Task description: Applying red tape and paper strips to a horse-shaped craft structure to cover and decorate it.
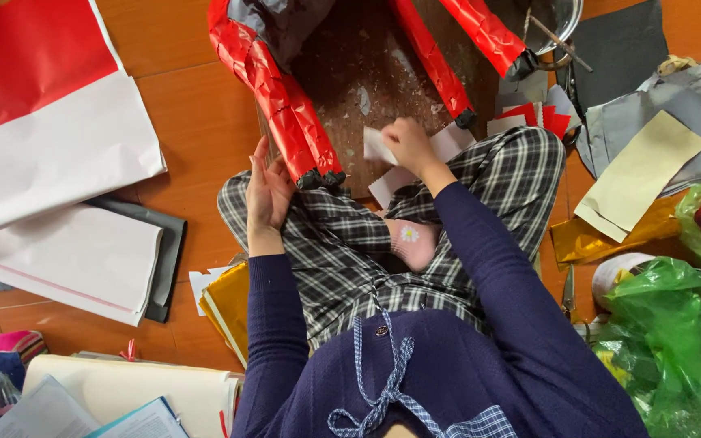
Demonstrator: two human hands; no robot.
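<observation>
— Hands first: what is each one doing?

— Seen from the head camera, the right hand (407, 144) is clenched around a small white paper scrap (376, 148), pinched at its left edge, over the dark wooden board (367, 73) far in front of the crossed legs. The left hand (267, 192) is released, fingers straight and loosely together, palm turned inward, just beside the near end of a red paper-wrapped pole (281, 101).

— Does it touch the pole?

— I cannot tell; it stands very close to the black tip.

— What lies around?

— More white paper pieces (403, 174) sit on the board's near edge by the right knee. A second red pole (432, 61) runs across the board farther right. Left on the floor lie big red and white sheets (50, 122) over a grey sheet (168, 251). Right, a cream sheet (638, 174) rests on grey paper, with gold foil (586, 239) and a green plastic bag (663, 341) nearer.
</observation>
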